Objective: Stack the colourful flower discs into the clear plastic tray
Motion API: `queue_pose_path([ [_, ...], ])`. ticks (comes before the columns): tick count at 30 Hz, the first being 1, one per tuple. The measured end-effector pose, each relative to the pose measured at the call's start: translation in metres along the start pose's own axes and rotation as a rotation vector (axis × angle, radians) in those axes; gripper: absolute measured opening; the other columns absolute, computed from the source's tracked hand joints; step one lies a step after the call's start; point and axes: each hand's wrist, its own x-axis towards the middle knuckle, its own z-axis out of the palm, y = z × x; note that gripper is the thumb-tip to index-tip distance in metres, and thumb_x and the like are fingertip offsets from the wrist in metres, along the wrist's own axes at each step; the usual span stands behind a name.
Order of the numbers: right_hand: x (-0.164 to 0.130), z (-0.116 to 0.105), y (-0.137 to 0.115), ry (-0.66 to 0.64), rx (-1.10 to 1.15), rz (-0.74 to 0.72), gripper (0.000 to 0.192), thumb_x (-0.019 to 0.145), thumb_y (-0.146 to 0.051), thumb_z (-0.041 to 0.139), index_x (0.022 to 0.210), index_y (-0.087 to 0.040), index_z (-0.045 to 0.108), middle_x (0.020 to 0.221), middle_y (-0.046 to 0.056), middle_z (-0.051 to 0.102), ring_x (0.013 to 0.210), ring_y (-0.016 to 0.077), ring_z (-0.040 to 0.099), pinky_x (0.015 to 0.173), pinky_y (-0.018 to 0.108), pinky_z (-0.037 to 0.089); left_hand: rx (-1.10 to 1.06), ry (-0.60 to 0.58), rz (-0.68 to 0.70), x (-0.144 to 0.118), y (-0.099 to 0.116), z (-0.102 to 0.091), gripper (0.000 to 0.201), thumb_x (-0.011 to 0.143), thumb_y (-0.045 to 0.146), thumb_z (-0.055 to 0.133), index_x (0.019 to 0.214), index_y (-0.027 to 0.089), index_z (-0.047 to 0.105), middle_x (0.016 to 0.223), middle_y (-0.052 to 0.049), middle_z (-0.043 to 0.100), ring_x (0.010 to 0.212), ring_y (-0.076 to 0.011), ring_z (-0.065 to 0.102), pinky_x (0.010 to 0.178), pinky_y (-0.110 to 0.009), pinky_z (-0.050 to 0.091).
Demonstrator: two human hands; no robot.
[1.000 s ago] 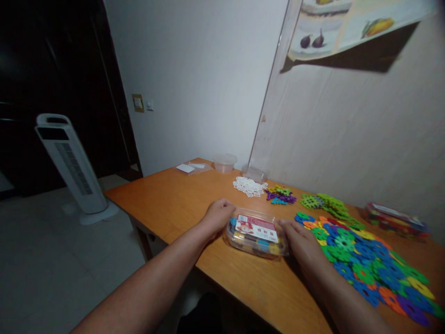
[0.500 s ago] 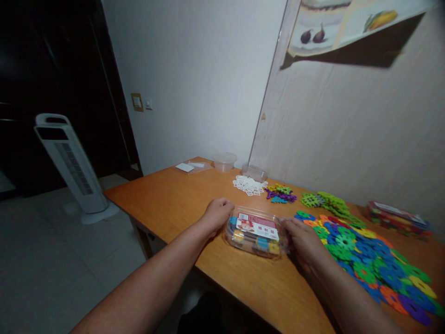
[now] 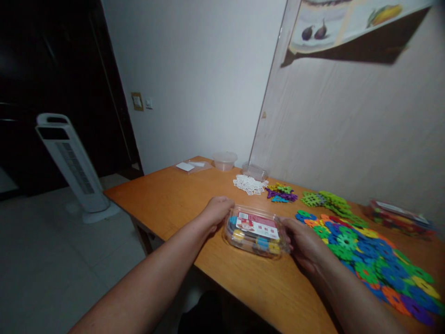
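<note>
A clear plastic clamshell box with a red-and-white label rests at the near edge of the wooden table. Blue, yellow and dark pieces show through its walls. My left hand grips its left end, fingers curled at the far corner. At the right end, my right hand has its thumb on top and fingers along the side. Both hands are closed on the box, though some fingertips are hidden behind it.
Colourful notched discs spread over the table's right side. Behind lie green snowflake pieces, purple-and-yellow pieces and white pieces. A round tub, an open clear container and another filled box stand along the wall.
My right hand has shifted slightly at the box's right end. The box and my left hand stay almost in place.
</note>
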Motion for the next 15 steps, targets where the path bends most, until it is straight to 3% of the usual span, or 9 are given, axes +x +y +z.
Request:
queue_pose_path([
  [5,-0.005,0.001,-0.002,-0.006,-0.016,0.000,0.017,0.074,-0.031,0.070,0.072,-0.018,0.061,0.052,-0.007,0.045,0.042,0.0064,0.032,0.037,0.018,0.023,0.009,-0.014,-0.001,-0.003,-0.001,-0.005,0.010,0.066,0.022,0.060,0.062,0.017,0.053,0.052,0.003,0.049,0.045,-0.0081,0.040,0.045,-0.021,0.024],
  [10,-0.006,-0.001,-0.002,0.088,-0.052,-0.013,0.025,0.074,-0.037,0.075,0.087,-0.017,0.069,0.054,-0.005,0.054,0.042,0.0085,0.039,0.038,0.020,0.028,0.005,-0.052,0.008,-0.006,-0.006,-0.009,0.010,0.071,0.024,0.062,0.074,0.015,0.062,0.061,0.000,0.059,0.051,-0.0096,0.049,0.049,-0.021,0.031],
  [15,-0.010,0.001,-0.006,0.169,-0.135,-0.052,0.027,0.075,-0.043,0.075,0.081,-0.018,0.069,0.050,-0.004,0.055,0.041,0.0112,0.044,0.038,0.023,0.029,-0.006,-0.095,0.049,-0.010,-0.008,-0.011,0.018,0.071,0.026,0.067,0.084,0.013,0.067,0.074,-0.004,0.067,0.063,-0.0125,0.058,0.057,-0.022,0.040],
])
